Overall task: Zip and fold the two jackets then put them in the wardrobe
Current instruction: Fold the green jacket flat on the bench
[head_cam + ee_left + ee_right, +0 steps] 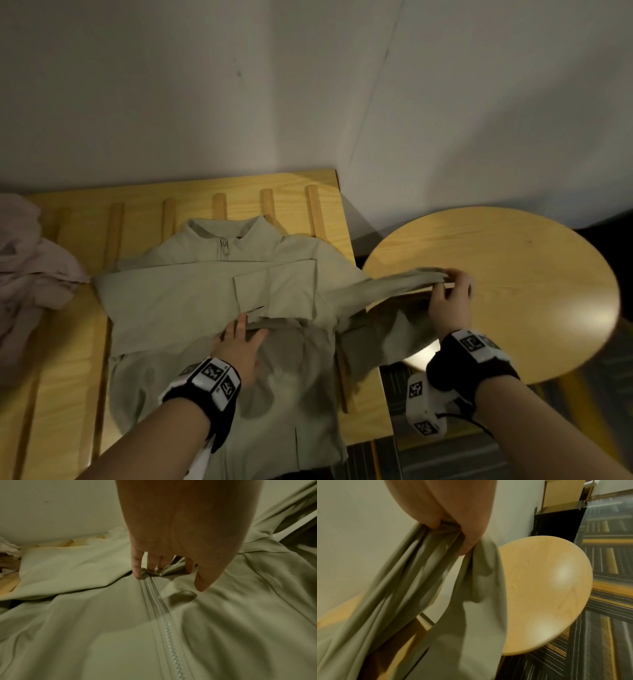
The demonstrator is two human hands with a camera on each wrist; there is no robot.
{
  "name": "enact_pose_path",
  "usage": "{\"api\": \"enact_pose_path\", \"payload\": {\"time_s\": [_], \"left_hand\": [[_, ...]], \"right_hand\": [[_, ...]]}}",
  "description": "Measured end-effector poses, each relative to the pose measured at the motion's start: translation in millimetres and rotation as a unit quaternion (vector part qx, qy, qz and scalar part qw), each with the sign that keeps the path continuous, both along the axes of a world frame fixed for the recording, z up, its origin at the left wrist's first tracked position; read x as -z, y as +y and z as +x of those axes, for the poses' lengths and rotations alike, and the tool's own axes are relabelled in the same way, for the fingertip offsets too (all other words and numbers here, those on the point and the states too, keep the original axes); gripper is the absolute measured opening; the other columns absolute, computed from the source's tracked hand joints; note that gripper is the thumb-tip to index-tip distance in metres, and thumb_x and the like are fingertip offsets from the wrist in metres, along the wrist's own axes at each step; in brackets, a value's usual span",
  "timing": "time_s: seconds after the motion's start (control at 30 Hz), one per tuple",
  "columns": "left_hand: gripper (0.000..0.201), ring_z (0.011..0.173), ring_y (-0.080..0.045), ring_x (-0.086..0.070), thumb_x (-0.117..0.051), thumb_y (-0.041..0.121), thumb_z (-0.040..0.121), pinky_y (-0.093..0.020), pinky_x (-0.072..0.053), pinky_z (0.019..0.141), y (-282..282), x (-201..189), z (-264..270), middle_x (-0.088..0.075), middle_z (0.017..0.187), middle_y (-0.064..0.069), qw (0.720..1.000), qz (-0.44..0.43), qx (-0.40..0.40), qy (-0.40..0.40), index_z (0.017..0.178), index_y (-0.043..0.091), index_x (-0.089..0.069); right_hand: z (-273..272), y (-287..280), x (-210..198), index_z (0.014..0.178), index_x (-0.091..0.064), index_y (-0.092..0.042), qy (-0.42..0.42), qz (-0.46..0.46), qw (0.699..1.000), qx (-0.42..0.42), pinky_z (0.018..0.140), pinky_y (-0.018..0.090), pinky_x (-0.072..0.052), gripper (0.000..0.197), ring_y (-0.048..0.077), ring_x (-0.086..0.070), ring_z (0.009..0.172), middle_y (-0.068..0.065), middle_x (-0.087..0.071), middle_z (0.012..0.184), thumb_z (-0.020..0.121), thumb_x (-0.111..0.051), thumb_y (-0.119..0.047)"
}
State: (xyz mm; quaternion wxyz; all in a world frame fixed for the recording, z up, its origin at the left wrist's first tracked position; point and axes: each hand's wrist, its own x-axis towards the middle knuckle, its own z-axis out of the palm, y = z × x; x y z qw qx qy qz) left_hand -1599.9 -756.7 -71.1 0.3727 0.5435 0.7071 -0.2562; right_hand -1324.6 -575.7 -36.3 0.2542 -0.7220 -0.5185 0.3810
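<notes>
Green jacket point(212, 301): flat on slatted counter point(61, 342), frame centre, one sleeve folded across the chest. Left hand point(239, 346): fingers straight, pressing the fold; its wrist view alone shows the closed zipper point(164, 615). Right hand point(448, 298): pinching the other sleeve point(436, 563) above round table point(513, 274). Pink jacket point(30, 267): heaped, left edge.

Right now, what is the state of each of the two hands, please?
Left hand: open, fingers straight, pressing the green jacket flat on the bench.
Right hand: closed, pinching the end of the jacket sleeve above the round table.
</notes>
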Motion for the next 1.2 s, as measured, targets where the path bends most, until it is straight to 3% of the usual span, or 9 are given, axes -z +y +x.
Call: {"api": "enact_pose_path", "payload": {"time_s": [0.13,0.23,0.3,0.43,0.6,0.8,0.87,0.97,1.2], "left_hand": [[0.067,0.145,-0.031,0.0,-0.042,0.035,0.095,-0.044,-0.015,0.117,2.9,-3.5,3.2,0.015,0.156,-0.015,1.0,-0.013,0.003,0.009,0.149,0.034,-0.003],[0.067,0.145,-0.031,-0.002,-0.042,0.036,0.095,-0.044,-0.016,0.117,6.3,-4.9,3.6,0.014,0.156,-0.016,1.0,-0.02,0.005,0.01,0.149,0.035,-0.003],[0.067,0.145,-0.031,-0.002,-0.042,0.038,0.095,-0.045,-0.017,0.116,7.9,-5.1,3.9,0.014,0.156,-0.016,1.0,-0.027,0.007,0.012,0.149,0.034,-0.003],[0.069,0.145,-0.032,-0.003,-0.043,0.039,0.094,-0.044,-0.018,0.116,7.2,-3.6,4.7,0.013,0.156,-0.017,1.0,-0.024,0.008,0.018,0.149,0.034,-0.002],[0.071,0.144,-0.033,-0.003,-0.044,0.038,0.093,-0.042,-0.018,0.116,7.8,-1.8,6.6,0.013,0.156,-0.019,0.999,-0.025,0.01,0.025,0.149,0.034,0.0],[0.07,0.144,-0.034,-0.003,-0.042,0.038,0.094,-0.042,-0.018,0.116,8.4,-3.0,8.8,0.013,0.155,-0.02,0.999,-0.028,0.015,0.032,0.149,0.032,0.001],[0.07,0.144,-0.034,-0.003,-0.041,0.037,0.094,-0.042,-0.018,0.116,8.7,-3.3,9.7,0.013,0.155,-0.02,0.999,-0.028,0.014,0.034,0.149,0.031,0.002],[0.071,0.144,-0.034,-0.002,-0.041,0.036,0.095,-0.041,-0.017,0.117,8.9,-3.7,10.2,0.013,0.155,-0.021,0.999,-0.029,0.014,0.038,0.15,0.03,0.003],[0.071,0.145,-0.034,-0.001,-0.042,0.038,0.094,-0.041,-0.017,0.116,7.7,-2.8,10.9,0.015,0.155,-0.02,0.999,-0.029,0.01,0.037,0.149,0.031,0.003]], "right_hand": [[19.0,7.9,-10.3,0.147,-0.016,-0.032,0.016,-0.036,0.999,0.02,0.1,0.042,-0.036,0.067,0.034,-0.035,0.131,0.01,-0.029,0.149,0.092,-0.045,-0.008],[28.0,8.6,-15.6,0.149,0.002,-0.033,0.002,-0.054,0.998,0.026,0.096,0.04,-0.036,0.081,0.035,-0.03,0.136,0.009,-0.019,0.155,0.091,-0.045,0.0],[35.1,8.7,-16.0,0.15,-0.008,-0.028,-0.052,-0.076,0.995,0.038,0.099,0.045,-0.038,0.073,0.035,-0.035,0.133,0.01,-0.026,0.152,0.093,-0.048,-0.005],[58.4,10.2,-12.1,0.132,-0.047,-0.011,-0.146,-0.131,0.98,0.02,0.074,0.037,-0.04,0.039,0.031,-0.052,0.09,0.017,-0.055,0.122,0.095,-0.05,-0.021],[76.1,9.8,0.2,0.109,-0.054,-0.009,-0.129,-0.174,0.975,0.05,0.065,0.033,-0.038,0.028,0.024,-0.049,0.07,0.011,-0.055,0.088,0.095,-0.042,-0.029],[77.9,10.5,5.5,0.105,-0.05,-0.011,-0.12,-0.171,0.977,0.037,0.074,0.039,-0.04,0.022,0.024,-0.049,0.079,0.012,-0.052,0.098,0.093,-0.044,-0.029],[78.1,14.6,4.2,0.11,-0.053,-0.009,-0.146,-0.124,0.981,0.018,0.087,0.044,-0.043,0.026,0.032,-0.05,0.1,0.016,-0.05,0.113,0.091,-0.048,-0.025],[77.3,21.7,0.7,0.125,-0.052,-0.01,-0.194,-0.072,0.978,-0.012,0.109,0.047,-0.025,0.036,0.03,-0.017,0.139,0.015,-0.033,0.144,0.09,-0.05,-0.021],[62.1,-0.5,13.6,0.149,-0.014,-0.025,-0.082,-0.228,0.97,-0.015,0.087,0.044,-0.043,0.069,0.038,-0.05,0.115,0.019,-0.042,0.141,0.093,-0.051,-0.013]]}}
